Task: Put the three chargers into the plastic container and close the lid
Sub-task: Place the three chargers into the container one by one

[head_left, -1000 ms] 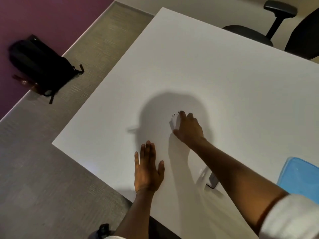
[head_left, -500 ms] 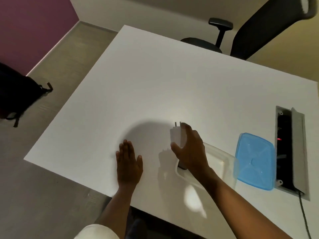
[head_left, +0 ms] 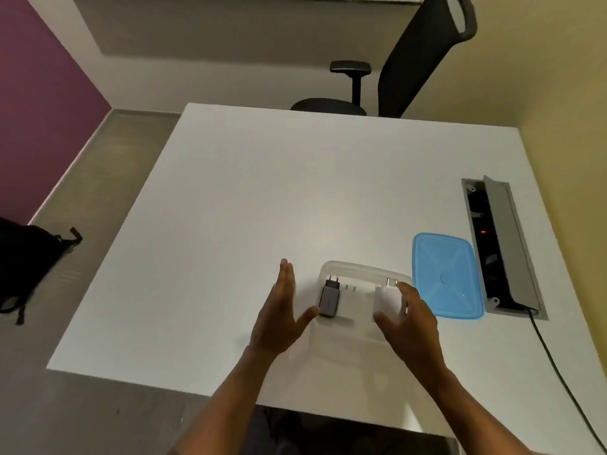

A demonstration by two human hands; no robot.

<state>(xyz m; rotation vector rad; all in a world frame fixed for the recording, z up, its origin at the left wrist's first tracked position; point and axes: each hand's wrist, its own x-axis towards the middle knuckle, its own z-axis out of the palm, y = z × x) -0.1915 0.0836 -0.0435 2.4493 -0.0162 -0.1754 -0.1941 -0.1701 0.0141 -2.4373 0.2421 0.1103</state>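
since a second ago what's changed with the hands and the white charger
The right hand has carried the white charger from the open table into the clear container, fingers still around it. The left hand lifted off the table, now open beside the container. The black charger and blue lid appear unmoved.

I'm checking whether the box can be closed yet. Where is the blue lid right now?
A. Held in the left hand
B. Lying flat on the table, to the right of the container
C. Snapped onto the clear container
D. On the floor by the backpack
B: the blue lid lies flat on the white table, just right of the open clear container, in neither hand.
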